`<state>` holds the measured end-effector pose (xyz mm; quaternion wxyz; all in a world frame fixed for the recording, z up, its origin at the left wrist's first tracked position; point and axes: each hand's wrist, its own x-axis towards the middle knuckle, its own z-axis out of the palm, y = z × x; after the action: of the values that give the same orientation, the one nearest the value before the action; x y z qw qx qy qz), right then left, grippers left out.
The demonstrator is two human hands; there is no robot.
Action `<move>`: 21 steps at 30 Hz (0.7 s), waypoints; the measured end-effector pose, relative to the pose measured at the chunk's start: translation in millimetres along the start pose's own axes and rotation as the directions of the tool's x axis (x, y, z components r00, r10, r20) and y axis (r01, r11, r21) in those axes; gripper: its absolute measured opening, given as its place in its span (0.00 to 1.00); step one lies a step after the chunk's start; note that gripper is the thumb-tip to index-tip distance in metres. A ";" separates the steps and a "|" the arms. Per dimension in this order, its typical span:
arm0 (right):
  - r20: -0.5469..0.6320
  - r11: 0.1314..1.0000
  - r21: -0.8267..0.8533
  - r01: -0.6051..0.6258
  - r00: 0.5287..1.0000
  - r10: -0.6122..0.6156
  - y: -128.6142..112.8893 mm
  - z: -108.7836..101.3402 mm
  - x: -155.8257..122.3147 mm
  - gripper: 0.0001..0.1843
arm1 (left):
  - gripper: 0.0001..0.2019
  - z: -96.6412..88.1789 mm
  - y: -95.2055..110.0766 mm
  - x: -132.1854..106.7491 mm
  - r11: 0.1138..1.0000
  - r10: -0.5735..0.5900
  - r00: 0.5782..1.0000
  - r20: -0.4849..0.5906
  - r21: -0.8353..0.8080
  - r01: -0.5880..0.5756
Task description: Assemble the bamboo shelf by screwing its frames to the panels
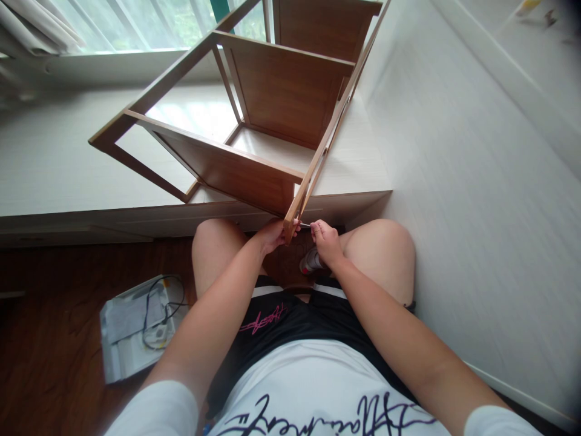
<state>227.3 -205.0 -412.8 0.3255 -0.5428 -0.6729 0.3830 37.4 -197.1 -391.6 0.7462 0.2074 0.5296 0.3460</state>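
Note:
A brown wooden shelf rack (pixel 279 100) with several panel shelves lies tilted on the pale platform. My left hand (pixel 275 235) is closed around the near lower end of its side frame, with fingertips showing past the far edge of the wood. Just right of that end, my right hand (pixel 325 237) pinches a thin, light-coloured rod (pixel 305 224), which looks like a small hex key. The rod points left at the frame's end, close to my left fingertips. Whether its tip sits in a hole is too small to tell.
Behind the rack is a curtained window (pixel 149 24). A pale wall (pixel 467 200) stands close on my right. The platform's edge (pixel 227 209) runs in front of my knees. On the dark wooden floor at left lies a white box (pixel 131 357) with a black cable (pixel 146 315).

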 end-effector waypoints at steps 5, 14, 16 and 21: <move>-0.014 0.999 -0.050 0.017 1.000 -0.018 3.6 1.1 -0.7 0.23 | 0.10 -1.2 -0.7 1.6 1.000 -0.002 1.000 0.012 -0.009 0.003; -0.051 0.990 -0.134 0.035 0.998 -0.042 6.0 4.5 -1.5 0.23 | 0.09 -1.6 -1.5 1.5 1.000 -0.008 1.000 0.003 -0.015 0.008; -0.056 0.988 -0.150 0.046 0.997 -0.055 5.3 4.8 -2.6 0.23 | 0.09 -0.4 -0.5 0.0 1.000 -0.011 1.000 0.002 -0.016 0.011; -0.075 0.981 -0.185 0.067 0.994 -0.082 3.7 6.3 -5.1 0.23 | 0.07 1.6 1.6 -2.2 1.000 -0.021 1.000 -0.008 -0.021 0.021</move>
<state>224.8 -210.7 -419.2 0.3161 -0.5600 -0.7109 0.2848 38.0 -197.6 -388.6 0.7497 0.1924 0.5312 0.3446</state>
